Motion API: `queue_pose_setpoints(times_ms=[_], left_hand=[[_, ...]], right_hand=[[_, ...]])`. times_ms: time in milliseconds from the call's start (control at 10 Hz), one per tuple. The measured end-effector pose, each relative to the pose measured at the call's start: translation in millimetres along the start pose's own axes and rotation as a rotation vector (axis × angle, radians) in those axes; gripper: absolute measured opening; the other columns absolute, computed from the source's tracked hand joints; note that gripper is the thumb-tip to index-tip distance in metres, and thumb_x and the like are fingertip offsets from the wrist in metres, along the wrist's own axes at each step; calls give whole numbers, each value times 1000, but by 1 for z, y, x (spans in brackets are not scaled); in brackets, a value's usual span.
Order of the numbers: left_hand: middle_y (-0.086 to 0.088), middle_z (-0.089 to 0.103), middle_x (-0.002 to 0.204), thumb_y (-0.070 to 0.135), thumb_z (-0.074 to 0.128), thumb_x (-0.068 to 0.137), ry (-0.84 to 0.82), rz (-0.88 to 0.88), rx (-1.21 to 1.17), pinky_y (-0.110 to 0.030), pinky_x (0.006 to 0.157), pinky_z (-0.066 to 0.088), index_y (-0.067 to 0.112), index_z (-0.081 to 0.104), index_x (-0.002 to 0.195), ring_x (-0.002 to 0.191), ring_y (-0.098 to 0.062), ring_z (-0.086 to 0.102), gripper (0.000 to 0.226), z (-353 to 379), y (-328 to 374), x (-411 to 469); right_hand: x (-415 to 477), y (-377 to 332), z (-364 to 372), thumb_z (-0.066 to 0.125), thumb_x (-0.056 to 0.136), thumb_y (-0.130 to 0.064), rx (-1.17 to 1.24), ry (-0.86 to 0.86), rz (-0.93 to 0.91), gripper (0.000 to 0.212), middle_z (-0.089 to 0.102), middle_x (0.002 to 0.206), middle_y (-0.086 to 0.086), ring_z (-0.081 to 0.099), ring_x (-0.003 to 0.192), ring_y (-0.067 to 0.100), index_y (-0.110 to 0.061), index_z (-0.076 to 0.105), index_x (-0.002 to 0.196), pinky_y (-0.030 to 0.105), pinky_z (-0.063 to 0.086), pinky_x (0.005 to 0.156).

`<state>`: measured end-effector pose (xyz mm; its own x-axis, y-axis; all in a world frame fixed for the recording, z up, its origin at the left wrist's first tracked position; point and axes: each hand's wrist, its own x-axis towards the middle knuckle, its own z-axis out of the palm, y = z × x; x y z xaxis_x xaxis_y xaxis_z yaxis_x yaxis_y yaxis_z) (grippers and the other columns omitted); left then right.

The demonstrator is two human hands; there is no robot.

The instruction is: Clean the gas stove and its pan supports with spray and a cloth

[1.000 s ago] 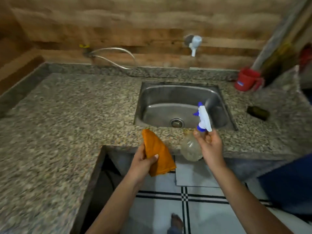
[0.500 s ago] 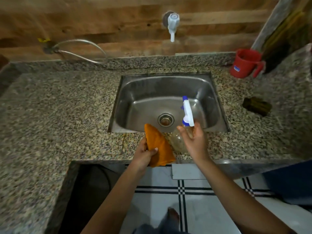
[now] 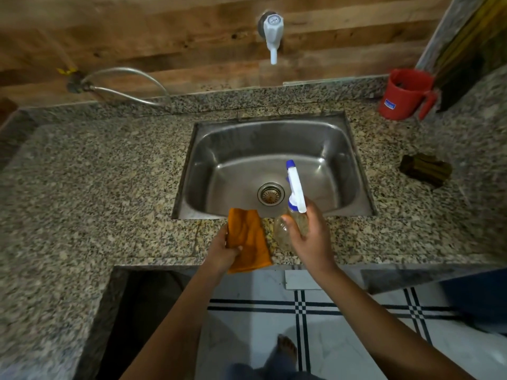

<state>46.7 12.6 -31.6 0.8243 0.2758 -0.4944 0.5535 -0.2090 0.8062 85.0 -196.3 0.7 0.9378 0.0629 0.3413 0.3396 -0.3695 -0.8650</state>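
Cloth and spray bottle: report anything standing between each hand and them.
Nothing does. The left hand grips the orange cloth, the right hand holds the spray bottle, both above the counter edge. No stove is in view.

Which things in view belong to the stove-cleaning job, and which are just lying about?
For the job: orange cloth, held in the left hand; spray bottle, gripped in the right hand.
Lying about: red mug, dark pad, sink, wall tap, metal hose. No stove is in view.
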Motion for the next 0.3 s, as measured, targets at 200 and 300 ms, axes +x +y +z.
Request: queue_pose_setpoints(times_ms=[200,300], left_hand=[[-6,50,141,11,70,81,182,56,269,-49,103,44,25,28,150,126,-30,50,81,-4,-3,-8],[-8,42,145,15,70,83,293,109,333,-43,103,40,19,29,150,132,-28,43,79,-6,-1,-27]], right_hand=[[-18,10,1,61,95,-21,-46,-38,29,53,51,134,3,51,123,12,-12,38,143,18,47,95],[-41,5,-4,60,95,-19,-50,0,106,63,40,145,7,41,130,7,-12,29,149,5,39,95]])
